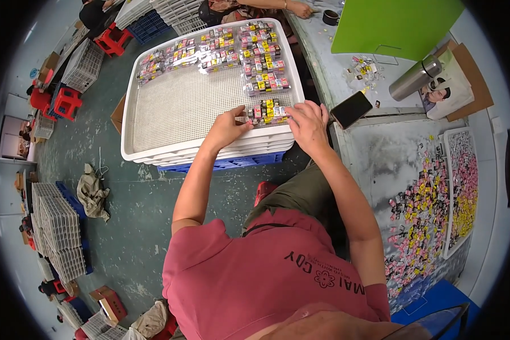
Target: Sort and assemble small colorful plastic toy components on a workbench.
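A clear pack of small pink, yellow and black pieces (pixel 267 112) lies at the near right corner of a white tray (pixel 181 110). At its left end, the thumb and fingers of my left hand (pixel 228 129) close on it. My right hand (pixel 310 126) has its fingers bent over the pack's right end. Similar clear packs (pixel 263 66) are lined up along the tray's right side, and more packs (pixel 181 52) lie along its far edge. The undersides of my fingers are hidden.
The tray tops a stack with a blue crate (pixel 226 163) beneath. On the right-hand table are a phone (pixel 351 109), a steel flask (pixel 415 78), a green board (pixel 394 25) and many loose small pieces (pixel 422 212). Another person's hand (pixel 300 9) rests at the far side.
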The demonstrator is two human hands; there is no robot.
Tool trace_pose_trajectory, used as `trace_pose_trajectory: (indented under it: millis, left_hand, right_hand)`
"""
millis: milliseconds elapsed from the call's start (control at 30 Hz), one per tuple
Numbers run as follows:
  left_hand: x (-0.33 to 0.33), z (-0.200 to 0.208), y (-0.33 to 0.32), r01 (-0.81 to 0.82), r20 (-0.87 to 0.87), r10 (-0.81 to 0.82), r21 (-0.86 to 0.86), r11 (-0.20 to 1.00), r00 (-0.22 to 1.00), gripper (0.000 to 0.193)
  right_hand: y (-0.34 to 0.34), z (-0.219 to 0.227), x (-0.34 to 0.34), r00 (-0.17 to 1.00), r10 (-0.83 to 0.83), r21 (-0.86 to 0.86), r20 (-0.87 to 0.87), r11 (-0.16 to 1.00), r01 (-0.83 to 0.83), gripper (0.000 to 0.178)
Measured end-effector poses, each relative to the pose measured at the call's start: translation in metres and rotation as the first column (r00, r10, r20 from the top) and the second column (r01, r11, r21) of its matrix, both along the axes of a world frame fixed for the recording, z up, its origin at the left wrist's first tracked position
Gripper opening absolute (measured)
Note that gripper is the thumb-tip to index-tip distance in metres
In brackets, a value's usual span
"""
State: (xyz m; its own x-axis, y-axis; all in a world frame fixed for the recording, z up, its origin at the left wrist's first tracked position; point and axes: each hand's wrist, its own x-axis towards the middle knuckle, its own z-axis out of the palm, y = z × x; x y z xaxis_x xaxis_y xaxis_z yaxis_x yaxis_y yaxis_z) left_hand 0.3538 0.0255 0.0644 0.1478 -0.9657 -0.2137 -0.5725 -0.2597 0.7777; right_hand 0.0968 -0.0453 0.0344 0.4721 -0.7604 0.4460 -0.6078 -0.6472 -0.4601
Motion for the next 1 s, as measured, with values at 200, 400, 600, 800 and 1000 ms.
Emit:
trace_pose_trajectory:
  millis: [200, 400, 600, 800, 1000]
  left_hand:
    - [0.003, -0.013, -0.011, -0.009, -0.024, 0.008, -0.021, 1.0, 1.0, 0.072]
    - [-0.008, 0.001, -0.005, -0.057, -0.011, 0.056, -0.081, 0.995, 0.998, 0.067]
    - [-0.014, 0.004, 0.001, -0.039, 0.107, 0.055, -0.152, 0.988, 0.993, 0.069]
    - [-0.008, 0.005, -0.01, 0.393, 0.547, -0.127, -0.402, 0.827, 0.827, 0.068]
    - [-0.007, 0.018, -0.021, 0.558, 0.716, -0.224, -0.271, 0.784, 0.661, 0.063]
  right_hand:
    - [-0.01, 0.001, 0.002, 1.0, 0.014, 0.039, -0.026, 0.999, -0.013, 0.035]
    - [-0.013, 0.0, 0.0, 1.0, 0.012, 0.012, -0.028, 1.0, -0.012, 0.035]
    - [-0.013, -0.001, -0.002, 0.999, 0.027, 0.045, -0.025, 0.999, -0.026, 0.035]
    - [-0.018, 0.0, -0.002, 0.999, 0.038, 0.096, 0.011, 0.995, -0.039, 0.039]
    - [-0.039, 0.038, 0.01, 0.976, 0.121, 0.182, -0.183, 0.979, -0.087, 0.036]
